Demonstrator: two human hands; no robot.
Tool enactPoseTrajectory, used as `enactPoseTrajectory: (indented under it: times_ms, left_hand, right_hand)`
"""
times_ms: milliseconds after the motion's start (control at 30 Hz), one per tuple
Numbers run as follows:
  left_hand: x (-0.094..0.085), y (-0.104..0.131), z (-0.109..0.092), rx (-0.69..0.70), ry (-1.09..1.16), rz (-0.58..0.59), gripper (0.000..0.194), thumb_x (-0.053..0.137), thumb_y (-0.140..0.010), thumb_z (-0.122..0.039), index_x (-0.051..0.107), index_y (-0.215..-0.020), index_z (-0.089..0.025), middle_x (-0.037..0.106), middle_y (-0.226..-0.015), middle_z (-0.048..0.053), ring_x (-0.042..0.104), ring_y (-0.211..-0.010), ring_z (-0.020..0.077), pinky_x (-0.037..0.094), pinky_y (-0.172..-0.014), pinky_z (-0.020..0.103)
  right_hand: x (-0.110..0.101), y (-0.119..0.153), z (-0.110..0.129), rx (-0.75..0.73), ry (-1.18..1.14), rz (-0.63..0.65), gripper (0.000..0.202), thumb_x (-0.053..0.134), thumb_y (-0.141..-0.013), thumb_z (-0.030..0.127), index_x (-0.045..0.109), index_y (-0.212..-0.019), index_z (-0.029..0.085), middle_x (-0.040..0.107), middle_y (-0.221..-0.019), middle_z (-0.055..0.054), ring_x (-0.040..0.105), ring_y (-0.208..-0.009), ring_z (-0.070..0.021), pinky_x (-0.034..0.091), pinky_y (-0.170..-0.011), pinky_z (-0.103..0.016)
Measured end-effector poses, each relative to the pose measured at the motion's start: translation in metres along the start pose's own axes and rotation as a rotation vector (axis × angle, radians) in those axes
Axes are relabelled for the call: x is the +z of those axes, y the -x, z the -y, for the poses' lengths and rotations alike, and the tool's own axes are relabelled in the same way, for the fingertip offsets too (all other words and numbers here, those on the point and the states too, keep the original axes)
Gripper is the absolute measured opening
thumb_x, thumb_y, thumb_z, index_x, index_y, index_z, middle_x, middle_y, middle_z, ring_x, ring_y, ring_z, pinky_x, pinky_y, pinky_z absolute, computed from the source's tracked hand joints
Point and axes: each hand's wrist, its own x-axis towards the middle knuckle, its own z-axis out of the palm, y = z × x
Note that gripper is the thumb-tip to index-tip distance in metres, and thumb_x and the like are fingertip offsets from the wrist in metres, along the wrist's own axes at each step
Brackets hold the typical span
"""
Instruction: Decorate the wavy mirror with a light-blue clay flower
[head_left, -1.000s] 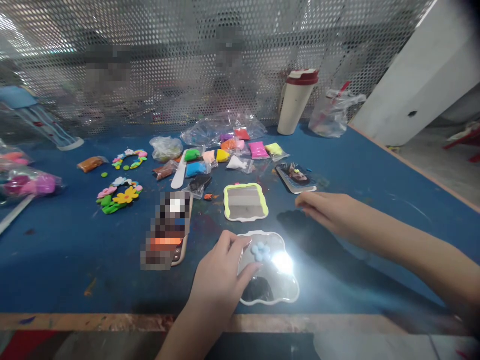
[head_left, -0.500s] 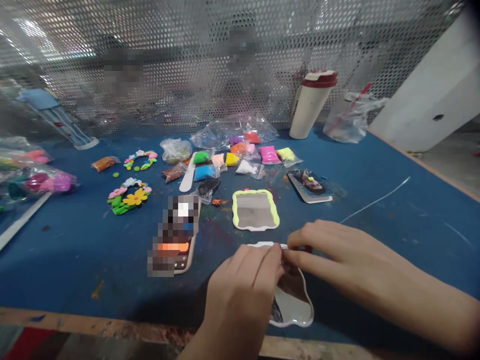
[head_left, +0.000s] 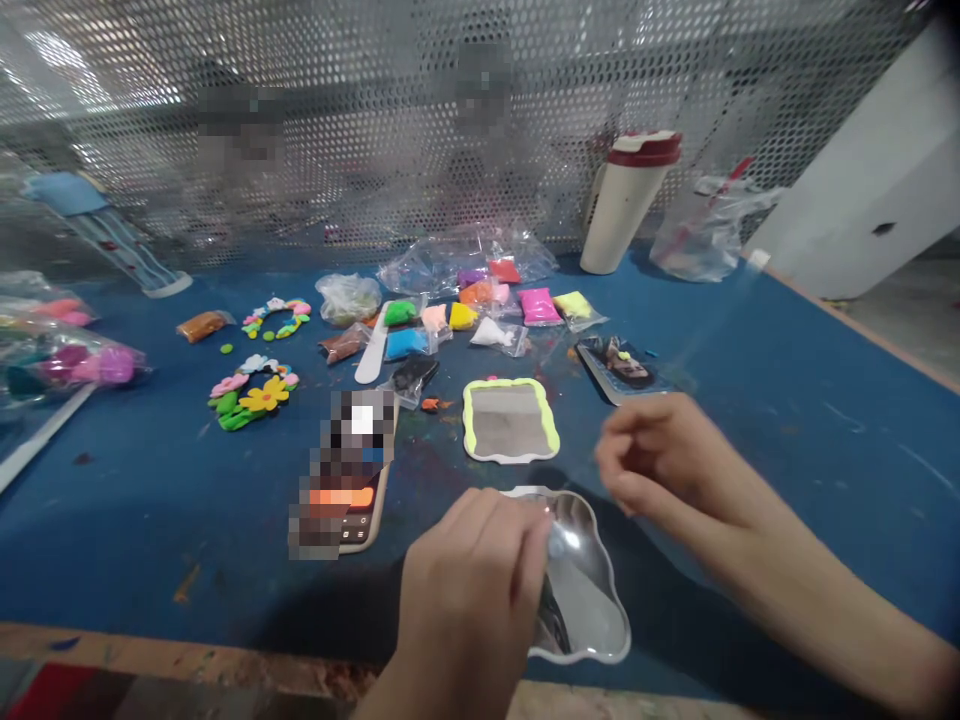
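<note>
My left hand (head_left: 476, 575) is closed over the left side of a wavy-edged mirror (head_left: 589, 605) with a white rim, near the table's front edge. Its fingertips are mostly hidden behind the hand. Just right of that mirror, my right hand (head_left: 667, 465) hovers above the table, fingers curled and thumb drawn in. Whether anything small is between its fingertips I cannot make out. Beyond the hands lies a second mirror (head_left: 510, 420), its white frame partly covered with yellow-green clay. A phone (head_left: 367, 520), partly blurred out, rests left of my left hand.
Several clay packets (head_left: 538, 306) and a white plastic knife (head_left: 371, 350) lie farther back. Two clay-decorated rings (head_left: 262, 398) sit at left. A tumbler (head_left: 626, 205) and a plastic bag (head_left: 697, 235) stand by the perforated metal panel (head_left: 360, 120). A dark flat item (head_left: 619, 362) lies beyond my right hand.
My right hand has lifted off the near mirror and moved right and slightly back. My left hand stays at the mirror. A blurred white spot now shows near the table's right edge.
</note>
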Motion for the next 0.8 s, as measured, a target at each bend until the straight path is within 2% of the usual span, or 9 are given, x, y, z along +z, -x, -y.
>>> enactPoseTrajectory:
  times_ms: [67, 100, 167, 267, 400, 500, 633, 800]
  left_hand:
    - [0.003, 0.001, 0.0, 0.058, 0.031, 0.053, 0.019, 0.052, -0.084, -0.011, 0.062, -0.072, -0.02, 0.062, -0.064, -0.002, 0.057, -0.057, 0.0142, 0.038, -0.051, 0.025]
    - [0.005, 0.001, 0.0, 0.064, 0.034, 0.068, 0.019, 0.053, -0.084, -0.01, 0.062, -0.071, -0.02, 0.062, -0.064, -0.002, 0.057, -0.056, 0.0143, 0.038, -0.051, 0.026]
    - [0.007, 0.002, 0.002, 0.029, 0.031, 0.074, 0.017, 0.054, -0.084, -0.01, 0.062, -0.073, -0.02, 0.062, -0.065, -0.002, 0.058, -0.058, 0.0153, 0.039, -0.052, 0.026]
    - [0.006, 0.003, 0.008, -0.047, 0.024, 0.044, 0.015, 0.056, -0.083, -0.009, 0.063, -0.086, -0.022, 0.063, -0.073, -0.001, 0.06, -0.066, 0.0177, 0.045, -0.058, 0.028]
    - [0.004, 0.008, 0.016, -0.095, 0.077, 0.063, 0.028, 0.062, -0.078, -0.008, 0.06, -0.102, -0.023, 0.062, -0.088, 0.001, 0.062, -0.077, 0.0187, 0.05, -0.064, 0.03]
    - [0.006, 0.012, 0.02, -0.091, 0.134, 0.081, 0.036, 0.067, -0.074, -0.008, 0.058, -0.106, -0.023, 0.061, -0.099, 0.004, 0.061, -0.09, 0.0206, 0.053, -0.076, 0.035]
    - [0.013, 0.018, 0.025, -0.011, 0.11, 0.101, 0.038, 0.065, -0.078, -0.011, 0.054, -0.113, -0.02, 0.063, -0.112, 0.008, 0.058, -0.104, 0.0245, 0.052, -0.088, 0.044]
    - [0.02, 0.024, 0.027, 0.099, 0.025, 0.166, 0.046, 0.063, -0.08, -0.015, 0.047, -0.124, -0.015, 0.058, -0.128, 0.015, 0.051, -0.122, 0.0289, 0.048, -0.096, 0.053]
  right_hand:
    - [0.002, -0.005, -0.001, 0.193, -0.259, 0.281, 0.013, 0.048, -0.093, 0.036, 0.051, -0.092, 0.023, 0.053, -0.067, 0.003, 0.051, -0.056, -0.0099, 0.044, -0.052, -0.023]
    - [0.002, -0.009, -0.002, 0.25, -0.337, 0.37, 0.018, 0.048, -0.093, 0.038, 0.053, -0.086, 0.021, 0.054, -0.066, 0.003, 0.052, -0.056, -0.0095, 0.045, -0.054, -0.023]
    - [0.001, -0.016, -0.004, 0.303, -0.422, 0.447, 0.027, 0.051, -0.091, 0.04, 0.054, -0.076, 0.019, 0.056, -0.065, 0.002, 0.054, -0.058, -0.0094, 0.045, -0.058, -0.023]
    - [-0.003, -0.025, -0.014, 0.319, -0.477, 0.393, 0.028, 0.052, -0.09, 0.041, 0.059, -0.076, 0.017, 0.058, -0.061, 0.001, 0.055, -0.056, -0.0101, 0.044, -0.057, -0.024]
    - [-0.003, -0.029, -0.033, 0.317, -0.477, 0.234, 0.027, 0.055, -0.089, 0.04, 0.062, -0.076, 0.017, 0.056, -0.06, 0.003, 0.05, -0.053, -0.0084, 0.039, -0.055, -0.024]
    - [0.003, -0.026, -0.043, 0.327, -0.463, 0.177, 0.026, 0.058, -0.088, 0.037, 0.062, -0.074, 0.016, 0.058, -0.065, 0.002, 0.049, -0.055, -0.0081, 0.037, -0.057, -0.024]
    - [0.008, -0.021, -0.046, 0.326, -0.474, 0.164, 0.027, 0.054, -0.09, 0.037, 0.059, -0.073, 0.017, 0.059, -0.065, 0.001, 0.049, -0.055, -0.009, 0.039, -0.058, -0.025]
    - [0.005, -0.018, -0.041, 0.306, -0.487, 0.233, 0.026, 0.055, -0.09, 0.035, 0.057, -0.071, 0.017, 0.058, -0.062, 0.003, 0.053, -0.057, -0.0087, 0.043, -0.06, -0.024]
